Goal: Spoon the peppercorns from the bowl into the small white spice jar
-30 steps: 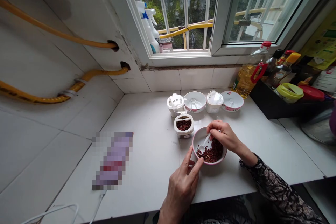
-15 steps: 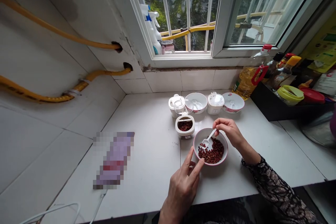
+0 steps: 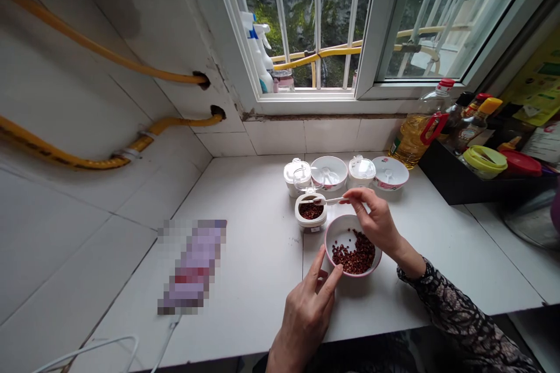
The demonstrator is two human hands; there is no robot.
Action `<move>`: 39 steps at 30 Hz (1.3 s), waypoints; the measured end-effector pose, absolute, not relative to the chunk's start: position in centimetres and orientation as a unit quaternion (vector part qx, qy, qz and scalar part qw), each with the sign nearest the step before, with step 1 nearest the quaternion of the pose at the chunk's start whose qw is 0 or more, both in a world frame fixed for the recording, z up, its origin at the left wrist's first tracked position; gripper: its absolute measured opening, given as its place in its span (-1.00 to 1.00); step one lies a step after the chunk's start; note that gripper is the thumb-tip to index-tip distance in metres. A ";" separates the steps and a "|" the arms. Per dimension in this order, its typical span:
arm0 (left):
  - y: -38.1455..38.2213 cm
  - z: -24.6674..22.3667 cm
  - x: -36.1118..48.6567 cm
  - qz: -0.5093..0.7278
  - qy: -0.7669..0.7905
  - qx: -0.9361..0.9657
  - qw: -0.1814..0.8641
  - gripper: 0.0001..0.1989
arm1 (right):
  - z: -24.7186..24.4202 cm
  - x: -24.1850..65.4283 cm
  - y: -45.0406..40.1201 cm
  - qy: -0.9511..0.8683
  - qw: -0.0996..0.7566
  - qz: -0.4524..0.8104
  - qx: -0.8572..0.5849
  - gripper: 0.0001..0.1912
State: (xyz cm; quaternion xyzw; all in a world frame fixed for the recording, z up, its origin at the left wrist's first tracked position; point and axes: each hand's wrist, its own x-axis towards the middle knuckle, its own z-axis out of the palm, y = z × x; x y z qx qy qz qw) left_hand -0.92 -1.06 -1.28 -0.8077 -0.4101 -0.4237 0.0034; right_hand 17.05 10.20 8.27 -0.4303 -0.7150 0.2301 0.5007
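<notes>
The white spoon point(image 3: 335, 200) was level above the open container point(image 3: 300, 215), its bowl end over the dark red grains inside. The right hand point(image 3: 374, 224) had its grip pinched on the end of the handle. Just beside the container, nearer the person, the pink-rimmed bowl point(image 3: 343, 234) sat on the white surface point(image 3: 249, 262), holding more such grains. The left hand point(image 3: 308, 310) touched its near left rim, the grip spread, with thumb and forefinger apart.

Behind these, in a row, were a lidded container point(image 3: 296, 175), a flowered bowl point(image 3: 321, 172), a second lidded container point(image 3: 361, 169) and a second flowered bowl point(image 3: 396, 173); a small spoon lay in each flowered bowl. Farther right, an oil bottle point(image 3: 408, 141) with a red handle was beside a black box point(image 3: 446, 178) of bottles and tubs. Well to the left lay a pixelated purple object point(image 3: 195, 271), a white cable point(image 3: 164, 344) at its near end. A barred window point(image 3: 306, 29) was behind the surface.
</notes>
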 end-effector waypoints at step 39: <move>-1.1 -1.0 -1.0 -0.423 -0.403 -0.811 -0.016 -0.55 | 7.8 19.9 10.0 -0.568 0.414 0.512 -0.494 -0.88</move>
